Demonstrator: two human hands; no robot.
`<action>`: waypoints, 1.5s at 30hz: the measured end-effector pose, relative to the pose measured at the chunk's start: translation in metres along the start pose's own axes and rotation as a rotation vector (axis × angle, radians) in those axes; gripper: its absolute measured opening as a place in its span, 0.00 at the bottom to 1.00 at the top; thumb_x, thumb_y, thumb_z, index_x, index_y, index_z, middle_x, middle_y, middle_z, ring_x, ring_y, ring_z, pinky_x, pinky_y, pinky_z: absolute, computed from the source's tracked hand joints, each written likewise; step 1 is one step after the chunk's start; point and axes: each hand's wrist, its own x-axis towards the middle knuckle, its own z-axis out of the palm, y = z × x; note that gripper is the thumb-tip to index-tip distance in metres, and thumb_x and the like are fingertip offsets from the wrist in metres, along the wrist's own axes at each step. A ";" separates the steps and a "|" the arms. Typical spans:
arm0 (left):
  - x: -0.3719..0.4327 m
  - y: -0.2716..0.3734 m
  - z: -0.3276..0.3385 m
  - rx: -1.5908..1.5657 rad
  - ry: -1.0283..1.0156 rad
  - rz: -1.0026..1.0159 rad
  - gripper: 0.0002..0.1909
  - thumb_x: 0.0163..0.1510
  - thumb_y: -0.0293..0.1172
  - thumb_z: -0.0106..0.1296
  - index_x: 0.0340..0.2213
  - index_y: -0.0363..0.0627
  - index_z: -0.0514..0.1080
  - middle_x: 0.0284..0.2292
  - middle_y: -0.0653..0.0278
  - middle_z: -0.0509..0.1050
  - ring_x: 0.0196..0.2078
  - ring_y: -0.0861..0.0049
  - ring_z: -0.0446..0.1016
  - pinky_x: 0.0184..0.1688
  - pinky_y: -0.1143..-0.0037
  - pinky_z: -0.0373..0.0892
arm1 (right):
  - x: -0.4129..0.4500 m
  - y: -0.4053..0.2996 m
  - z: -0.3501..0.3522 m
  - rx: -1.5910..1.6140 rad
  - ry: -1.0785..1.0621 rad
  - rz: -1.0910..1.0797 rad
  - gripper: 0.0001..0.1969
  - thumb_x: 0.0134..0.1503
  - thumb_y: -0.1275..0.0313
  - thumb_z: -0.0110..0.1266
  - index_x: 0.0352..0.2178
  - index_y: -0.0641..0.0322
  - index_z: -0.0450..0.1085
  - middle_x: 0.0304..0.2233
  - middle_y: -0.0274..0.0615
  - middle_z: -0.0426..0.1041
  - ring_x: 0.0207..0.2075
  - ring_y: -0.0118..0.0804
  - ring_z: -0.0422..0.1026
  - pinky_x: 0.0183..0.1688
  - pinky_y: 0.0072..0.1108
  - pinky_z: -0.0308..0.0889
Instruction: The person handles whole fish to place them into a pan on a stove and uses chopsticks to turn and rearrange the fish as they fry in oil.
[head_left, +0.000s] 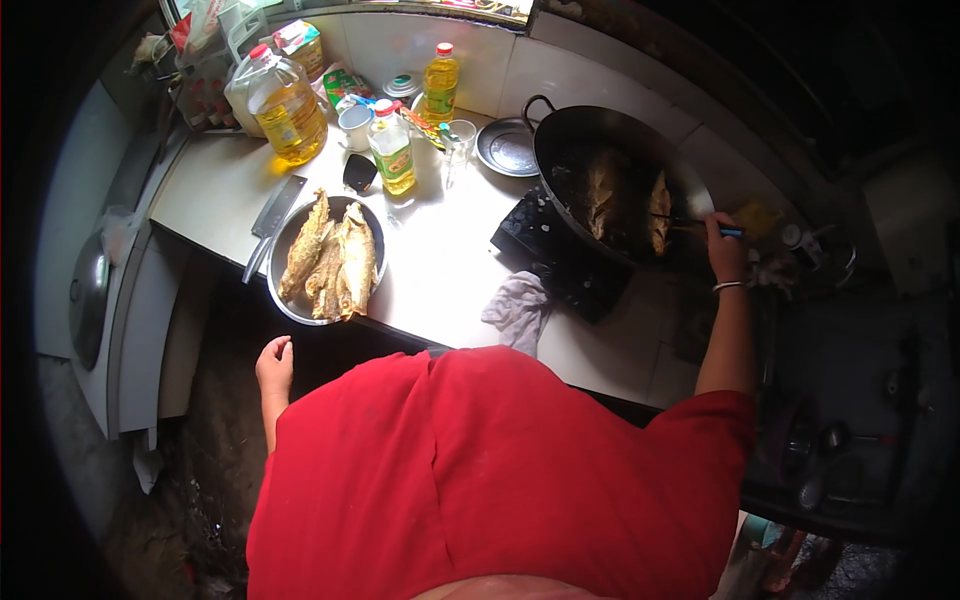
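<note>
My right hand (724, 244) grips a pair of chopsticks (684, 222) over a large black wok (564, 180). Their tips reach a fried fish (660, 201) on the wok's right side; whether they pinch it or only touch it, I cannot tell. Another fish (602, 191) lies left of it, partly lost in the dark. My left hand (275, 367) hangs below the counter edge, empty, its fingers loosely bent. Nearest to it is a round metal bowl (276, 289) at the counter's edge, with several browned fried fish (358, 259) piled in it.
A cleaver (277, 206) lies left of the bowl, its handle toward the edge. Behind stand a large oil jug (289, 112), smaller oil bottles (393, 154) (441, 86), a cup (355, 127) and a glass (459, 139). A crumpled cloth (519, 304) lies beside the black stove (536, 229).
</note>
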 end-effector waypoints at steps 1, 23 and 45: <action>0.000 0.001 0.000 0.001 0.001 -0.001 0.08 0.50 0.29 0.51 0.34 0.41 0.73 0.30 0.64 0.75 0.32 0.80 0.73 0.38 0.80 0.68 | -0.002 -0.001 0.001 0.089 0.064 -0.087 0.18 0.58 0.55 0.42 0.31 0.58 0.69 0.16 0.34 0.68 0.17 0.31 0.65 0.20 0.24 0.59; 0.007 0.000 0.007 -0.031 -0.027 -0.007 0.08 0.50 0.28 0.51 0.33 0.40 0.73 0.28 0.63 0.75 0.30 0.80 0.73 0.36 0.80 0.68 | -0.024 -0.083 0.004 0.393 0.129 -0.409 0.13 0.57 0.60 0.47 0.30 0.58 0.71 0.17 0.33 0.69 0.19 0.28 0.68 0.23 0.20 0.62; 0.002 -0.018 -0.007 -0.039 -0.015 -0.047 0.08 0.50 0.28 0.51 0.33 0.41 0.73 0.29 0.63 0.75 0.30 0.78 0.72 0.36 0.79 0.68 | -0.014 -0.093 0.035 0.545 0.049 -0.307 0.10 0.55 0.67 0.51 0.27 0.62 0.73 0.22 0.38 0.74 0.23 0.29 0.73 0.26 0.20 0.71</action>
